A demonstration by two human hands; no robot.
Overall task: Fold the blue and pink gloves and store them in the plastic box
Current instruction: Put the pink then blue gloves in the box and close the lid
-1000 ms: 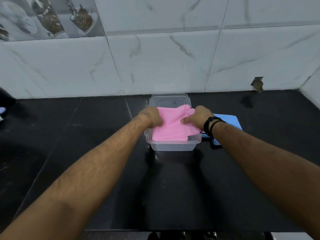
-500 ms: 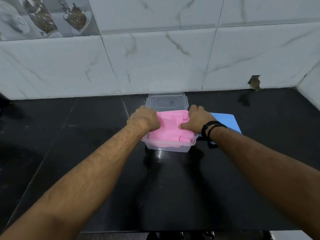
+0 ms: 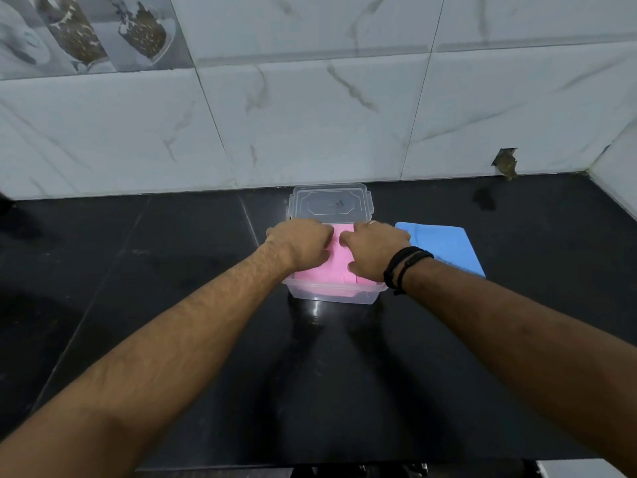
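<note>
Right now both hands are down in the clear plastic box [image 3: 333,294], which sits on the black counter [image 3: 172,270] near the tiled wall [image 3: 310,115]. The left hand [image 3: 300,242] rests on the left part of the pink gloves [image 3: 336,267], knuckles up and fingers curled under, so its grip looks like a press on the fabric; whether it pinches any of it I cannot tell. The right hand [image 3: 374,248], with dark bands [image 3: 403,267] at the wrist, lies on the right part of the same pink gloves in the same curled way. The pink gloves fill the box, folded flat below its rim. The box's lid [image 3: 331,203] lies just behind the box. The blue gloves [image 3: 444,244], folded flat, lie on the counter just to the right of the box.
</note>
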